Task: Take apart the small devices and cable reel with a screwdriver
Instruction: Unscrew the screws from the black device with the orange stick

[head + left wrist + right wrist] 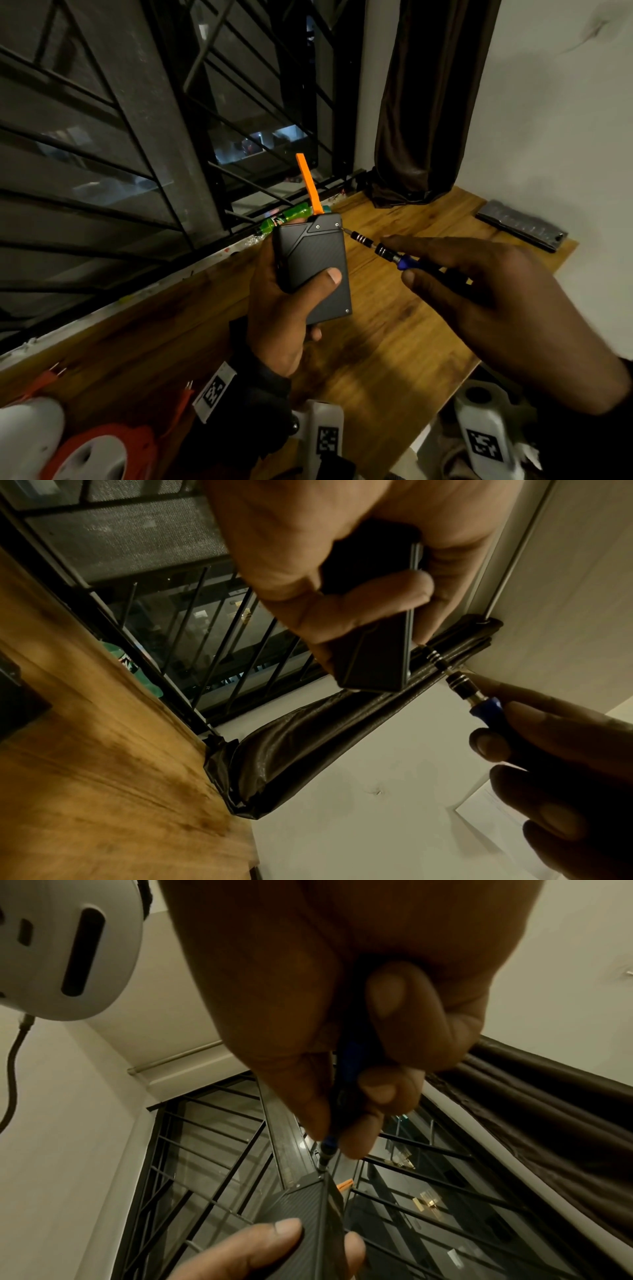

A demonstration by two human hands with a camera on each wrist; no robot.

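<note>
My left hand (284,308) grips a flat black device (313,270) upright above the wooden table, thumb across its ribbed front; an orange strap (310,186) sticks up from its top. My right hand (479,291) pinches a screwdriver (394,255) with a blue collar and black banded shaft, its tip at the screw in the device's top right corner. The left wrist view shows the device (373,664) edge-on with the screwdriver (459,685) tip against its side. In the right wrist view the screwdriver (329,1145) points down onto the device (301,1215).
An orange and white cable reel (99,452) lies at the lower left. A grey bit case (520,224) sits by the wall on the wooden table (404,342). A green bottle (284,219) lies on the sill beside the barred window. A dark curtain (428,102) hangs at the corner.
</note>
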